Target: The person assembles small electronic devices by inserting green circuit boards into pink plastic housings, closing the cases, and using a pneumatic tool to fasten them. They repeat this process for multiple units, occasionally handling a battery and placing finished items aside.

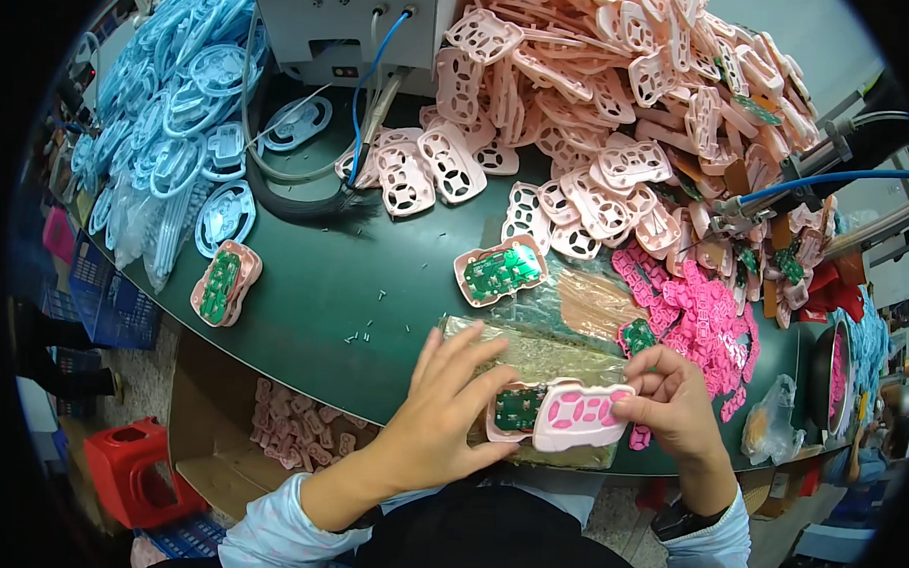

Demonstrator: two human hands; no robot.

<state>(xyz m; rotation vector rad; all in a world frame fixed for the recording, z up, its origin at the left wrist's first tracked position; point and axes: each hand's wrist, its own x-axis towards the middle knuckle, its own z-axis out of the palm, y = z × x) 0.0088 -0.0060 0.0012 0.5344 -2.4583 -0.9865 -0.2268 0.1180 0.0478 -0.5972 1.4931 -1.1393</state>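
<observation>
A light-pink plastic shell with bright pink button pads (580, 417) is pinched at its right end between the thumb and fingers of my right hand (671, 397). Its left part overlaps a pink case half holding a green circuit board (516, 410). My left hand (438, 399) straddles that case half, thumb along its near edge and index finger on its far edge, the other fingers spread above. Both pieces are over a block wrapped in yellowish clear film (532, 353) at the table's near edge. The shell's right edge is partly hidden by my right fingers.
Another pink case with a green board (500, 271) lies beyond the block, and one more (226, 284) is at the left edge. Pink button pads (708, 328) are heaped right. Pink shells (601, 89) and blue shells (170, 104) pile up behind. Small screws (358, 337) dot the green table.
</observation>
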